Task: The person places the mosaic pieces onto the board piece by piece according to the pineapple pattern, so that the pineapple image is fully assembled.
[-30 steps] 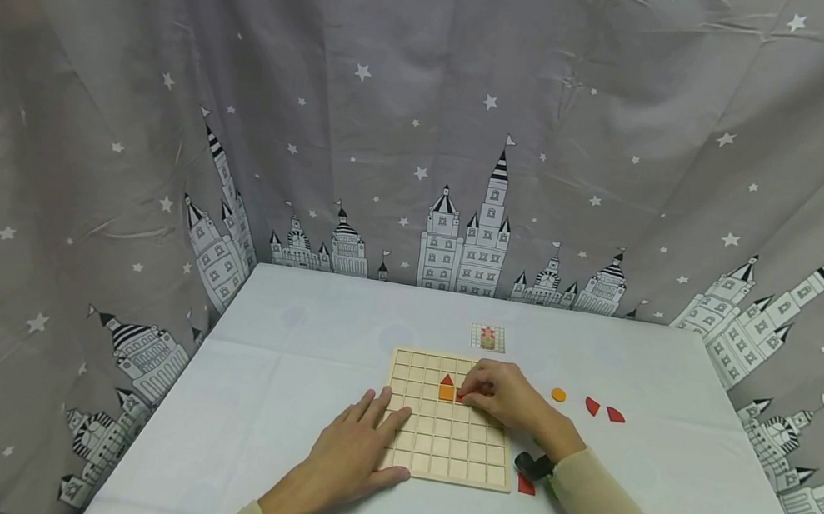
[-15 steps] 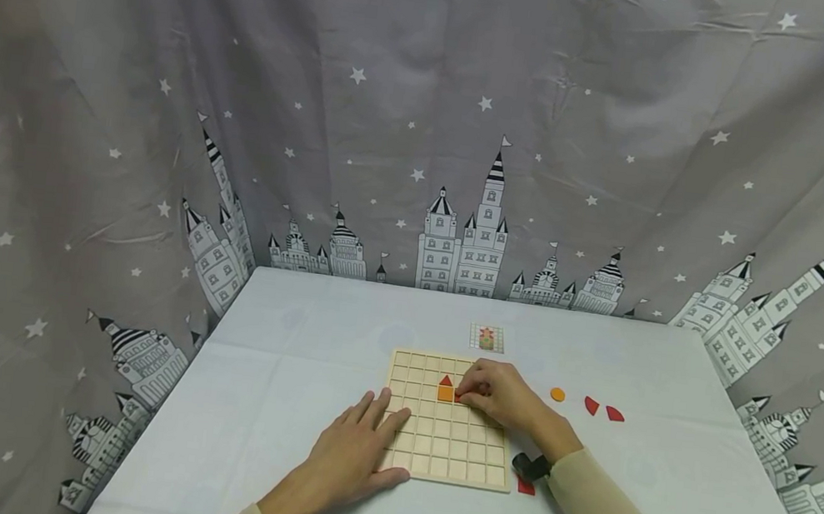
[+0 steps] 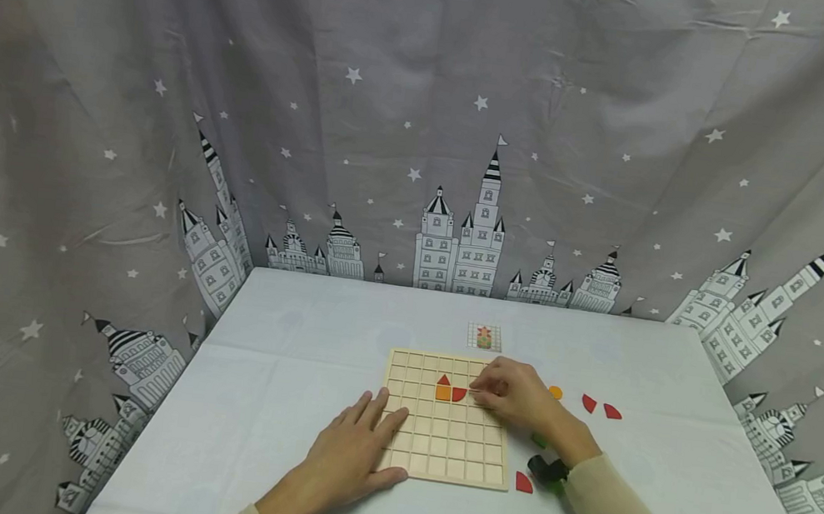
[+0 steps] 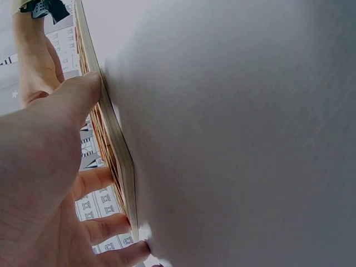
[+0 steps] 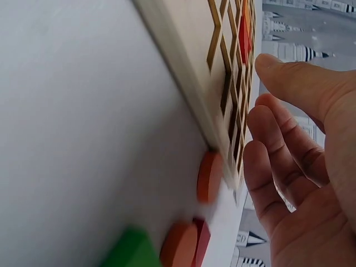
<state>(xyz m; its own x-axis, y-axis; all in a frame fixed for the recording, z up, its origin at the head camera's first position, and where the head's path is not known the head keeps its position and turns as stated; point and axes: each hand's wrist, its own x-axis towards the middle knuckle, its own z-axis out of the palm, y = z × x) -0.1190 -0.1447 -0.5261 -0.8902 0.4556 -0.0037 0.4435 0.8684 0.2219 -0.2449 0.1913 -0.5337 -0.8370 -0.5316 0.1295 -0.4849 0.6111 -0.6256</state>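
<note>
A wooden grid board (image 3: pixel 430 447) lies on the white table. In its upper part are an orange square (image 3: pixel 443 393), a red triangle (image 3: pixel 444 380) directly above it, and a red quarter-circle piece (image 3: pixel 459 394) on its right. My left hand (image 3: pixel 350 447) rests at the board's lower left, fingers spread over the left edge; the left wrist view shows the thumb (image 4: pixel 83 92) against the near edge. Just right of the red quarter-circle piece, my right hand (image 3: pixel 514 395) hovers over the board with loosely bent fingers. Thumb and fingertips (image 5: pixel 257 153) are apart in the right wrist view, nothing between them.
A small pattern card (image 3: pixel 484 337) lies behind the board. To the right are an orange disc (image 3: pixel 555 392), two red quarter-circle pieces, and a green piece (image 3: pixel 539 440) partly under the right forearm. Another red piece (image 3: pixel 524 482) lies by the board's lower right corner.
My right hand has let go of the red quarter-circle piece, which now lies beside the orange square, and has drawn slightly right. My left hand stays at the board's edge.
</note>
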